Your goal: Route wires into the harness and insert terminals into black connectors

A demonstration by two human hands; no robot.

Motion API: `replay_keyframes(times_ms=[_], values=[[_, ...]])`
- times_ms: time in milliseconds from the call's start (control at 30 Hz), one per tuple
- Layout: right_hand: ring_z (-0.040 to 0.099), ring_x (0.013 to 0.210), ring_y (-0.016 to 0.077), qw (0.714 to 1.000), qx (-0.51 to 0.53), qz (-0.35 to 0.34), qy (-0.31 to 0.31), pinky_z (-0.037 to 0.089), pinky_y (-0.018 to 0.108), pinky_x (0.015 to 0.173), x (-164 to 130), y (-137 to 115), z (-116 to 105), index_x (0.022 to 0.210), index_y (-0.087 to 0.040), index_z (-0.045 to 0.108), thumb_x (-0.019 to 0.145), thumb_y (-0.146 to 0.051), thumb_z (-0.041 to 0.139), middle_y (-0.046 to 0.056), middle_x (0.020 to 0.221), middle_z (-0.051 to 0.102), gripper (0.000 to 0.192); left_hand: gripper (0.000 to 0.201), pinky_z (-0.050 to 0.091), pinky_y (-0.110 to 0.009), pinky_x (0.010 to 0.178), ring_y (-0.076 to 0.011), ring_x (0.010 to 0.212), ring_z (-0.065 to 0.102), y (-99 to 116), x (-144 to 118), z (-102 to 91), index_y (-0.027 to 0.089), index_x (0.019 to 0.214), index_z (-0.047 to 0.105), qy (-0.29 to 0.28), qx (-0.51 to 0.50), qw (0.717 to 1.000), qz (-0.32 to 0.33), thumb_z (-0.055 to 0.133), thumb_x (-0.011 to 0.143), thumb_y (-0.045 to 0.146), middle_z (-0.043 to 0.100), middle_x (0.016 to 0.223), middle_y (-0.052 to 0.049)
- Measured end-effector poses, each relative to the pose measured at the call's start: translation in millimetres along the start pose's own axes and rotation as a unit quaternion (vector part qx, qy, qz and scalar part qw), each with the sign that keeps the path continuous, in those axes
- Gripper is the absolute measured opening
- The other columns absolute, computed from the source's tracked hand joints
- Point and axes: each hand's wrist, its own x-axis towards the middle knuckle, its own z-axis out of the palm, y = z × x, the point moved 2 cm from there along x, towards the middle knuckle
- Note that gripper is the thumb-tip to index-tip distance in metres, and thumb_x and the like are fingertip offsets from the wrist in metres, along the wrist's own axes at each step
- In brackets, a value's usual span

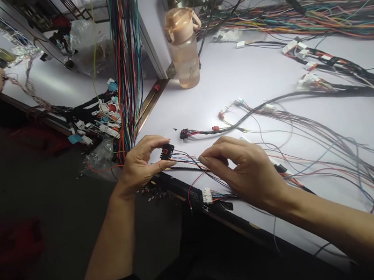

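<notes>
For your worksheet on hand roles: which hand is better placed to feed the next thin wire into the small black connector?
Probably the right hand: its fingertips rest on the loose thin wires beside the small black connector, which the left hand pinches.

A black connector [167, 151], a translucent peach bottle [184, 48], multicoloured wires [334, 154], a white table [255, 77].

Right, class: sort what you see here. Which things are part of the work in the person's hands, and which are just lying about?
In hand:
- small black plastic connector, pinched by the left hand
- thin coloured wires running from it, under the right hand

Lying about:
- translucent peach water bottle
- small white plug
- hanging bundle of coloured wires
- white table
</notes>
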Motion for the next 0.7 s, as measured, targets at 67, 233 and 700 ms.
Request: replay_keyframes(times_ms=[67, 233, 700], values=[[0.059, 0.069, 0.0099, 1.0, -0.023, -0.021, 0.004, 0.042, 0.023, 0.063, 5, -6, 1, 0.081, -0.018, 0.07, 0.089, -0.019, 0.059, 0.0, 0.077, 0.065, 0.013, 0.049, 0.049, -0.035, 0.098, -0.02, 0.106, 0.058, 7, -3, 1.1, 0.022, 0.111, 0.068, 0.011, -0.034, 0.999, 0.001, 0.083, 0.064, 0.016, 0.062, 0.107, -0.007], [0.058, 0.069, 0.0109, 0.997, -0.073, -0.02, -0.031, 0.042, 0.024, 0.064, 10, -19, 8, 0.08, -0.019, 0.071, 0.089, -0.019, 0.057, 0.0, 0.076, 0.065, 0.017, 0.048, 0.054, -0.033, 0.091, -0.0192, 0.1, 0.062, 25, -9, 5.8, 0.024, 0.107, 0.071, 0.035, -0.098, 0.994, -0.02, 0.084, 0.061, 0.016, 0.063, 0.102, -0.006], [0.058, 0.067, 0.0108, 0.995, -0.093, -0.007, -0.02, 0.04, 0.025, 0.062, -4, -31, 2, 0.079, -0.02, 0.072, 0.088, -0.023, 0.058, 0.0, 0.078, 0.066, 0.017, 0.045, 0.054, -0.026, 0.085, -0.0158, 0.094, 0.062, 43, -18, 20.5, 0.023, 0.101, 0.073, 0.047, -0.18, 0.982, -0.031, 0.086, 0.058, 0.017, 0.064, 0.099, -0.004]])
